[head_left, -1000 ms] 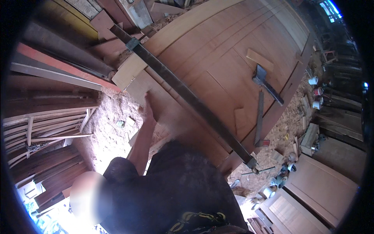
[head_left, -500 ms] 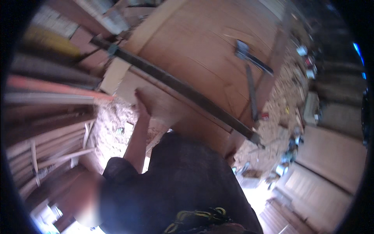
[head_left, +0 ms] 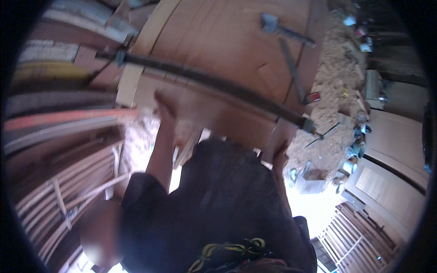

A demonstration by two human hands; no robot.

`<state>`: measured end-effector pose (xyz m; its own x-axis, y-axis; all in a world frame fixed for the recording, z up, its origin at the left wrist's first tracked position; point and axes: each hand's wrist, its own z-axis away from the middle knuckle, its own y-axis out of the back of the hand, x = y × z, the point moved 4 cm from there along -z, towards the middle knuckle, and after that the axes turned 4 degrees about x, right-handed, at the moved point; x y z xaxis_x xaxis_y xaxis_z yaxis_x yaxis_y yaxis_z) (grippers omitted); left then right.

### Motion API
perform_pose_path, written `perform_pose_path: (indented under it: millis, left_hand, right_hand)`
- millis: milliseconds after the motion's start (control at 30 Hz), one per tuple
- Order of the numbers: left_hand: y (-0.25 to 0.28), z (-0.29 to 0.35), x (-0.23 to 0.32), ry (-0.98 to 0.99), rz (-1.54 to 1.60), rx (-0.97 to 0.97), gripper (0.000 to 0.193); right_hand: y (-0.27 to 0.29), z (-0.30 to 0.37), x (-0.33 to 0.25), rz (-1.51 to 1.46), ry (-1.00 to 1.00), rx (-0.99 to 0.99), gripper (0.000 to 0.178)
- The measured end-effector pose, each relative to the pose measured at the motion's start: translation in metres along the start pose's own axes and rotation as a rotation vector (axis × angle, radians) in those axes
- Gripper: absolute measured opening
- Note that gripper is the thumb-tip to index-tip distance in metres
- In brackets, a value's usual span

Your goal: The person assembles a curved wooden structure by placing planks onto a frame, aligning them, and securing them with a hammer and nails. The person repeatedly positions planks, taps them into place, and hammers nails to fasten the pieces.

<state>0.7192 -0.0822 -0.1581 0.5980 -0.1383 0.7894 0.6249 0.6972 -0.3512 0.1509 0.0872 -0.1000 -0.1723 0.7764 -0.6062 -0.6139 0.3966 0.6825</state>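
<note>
A broad brown wooden panel, much like a door [head_left: 218,50], lies in front of me. My left hand [head_left: 165,107] grips its near edge toward the left, thumb on top and fingers hidden beneath. At the near right corner my right hand [head_left: 280,158] holds the same edge, its fingers partly hidden. A long dark bar clamp [head_left: 205,81] stretches across the panel just beyond my hands, with its screw handle [head_left: 322,135] past the right edge. On the panel lie a hammer [head_left: 269,22] and a narrow dark bar [head_left: 291,66], with a small red object [head_left: 314,97] by its end.
Wood shavings [head_left: 334,82] cover the floor at the right. Panelled doors [head_left: 387,186] lean at the far right, near slatted wood [head_left: 350,241]. Stacked boards and an orange-red length [head_left: 68,119] crowd the left, above a slatted frame [head_left: 59,195].
The view has shifted and become sharper; the panel and clamp sit slightly differently in it. More of my right hand and forearm shows now. Both hands stay at the near edge.
</note>
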Motion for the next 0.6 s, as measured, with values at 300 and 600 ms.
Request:
perform_pose_path:
  millis: [300, 600]
  left_hand:
    - [-0.013, 0.024, 0.054, 0.202, -0.103, 0.52, 0.131]
    - [0.032, -0.045, 0.024, 0.002, -0.1, 0.046, 0.079]
  right_hand:
    - [-0.001, 0.048, -0.042, -0.03, -0.126, -0.087, 0.106]
    - [-0.023, 0.018, 0.04, 0.254, -0.001, 0.053, 0.091]
